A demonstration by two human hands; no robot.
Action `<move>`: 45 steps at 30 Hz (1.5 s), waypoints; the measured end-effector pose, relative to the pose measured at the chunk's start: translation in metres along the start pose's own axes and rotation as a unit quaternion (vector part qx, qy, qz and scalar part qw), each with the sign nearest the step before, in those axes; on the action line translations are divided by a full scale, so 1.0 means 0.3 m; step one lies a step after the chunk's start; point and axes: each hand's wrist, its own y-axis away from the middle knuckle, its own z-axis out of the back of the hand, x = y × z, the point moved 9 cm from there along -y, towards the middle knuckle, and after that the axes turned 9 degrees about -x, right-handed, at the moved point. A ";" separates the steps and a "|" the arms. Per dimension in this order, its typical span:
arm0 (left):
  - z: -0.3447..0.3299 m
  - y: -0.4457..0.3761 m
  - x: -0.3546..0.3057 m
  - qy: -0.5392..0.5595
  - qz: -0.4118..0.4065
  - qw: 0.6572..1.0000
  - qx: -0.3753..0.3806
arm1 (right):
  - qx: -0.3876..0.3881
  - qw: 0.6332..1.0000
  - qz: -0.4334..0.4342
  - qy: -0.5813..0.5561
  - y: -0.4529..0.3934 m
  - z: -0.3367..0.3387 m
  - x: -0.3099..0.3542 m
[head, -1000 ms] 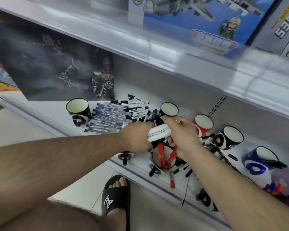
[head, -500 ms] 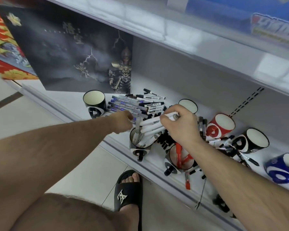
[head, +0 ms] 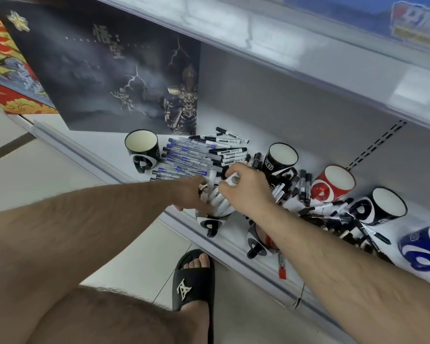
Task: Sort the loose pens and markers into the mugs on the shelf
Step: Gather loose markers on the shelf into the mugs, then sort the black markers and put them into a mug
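Two hands meeting over a black mug (head: pixel 210 220) at the shelf's (head: pixel 114 155) near edge, right hand (head: pixel 243 188) pinching white markers (head: pixel 219 198) standing in it; left hand (head: pixel 191 194) gripping the mug's side; loose pens (head: pixel 186 160) lying just beyond, empty mugs (head: pixel 333 182) standing further right

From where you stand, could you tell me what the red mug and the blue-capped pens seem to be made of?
The red mug: probably glazed ceramic, judging by its glossy shell, white interior and thick rim. The blue-capped pens: likely clear plastic barrels, since the shelf shows through them.
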 end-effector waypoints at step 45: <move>-0.247 0.127 -0.634 -0.210 -0.269 0.937 -0.073 | 0.135 0.913 -0.329 0.200 0.408 0.042 -0.793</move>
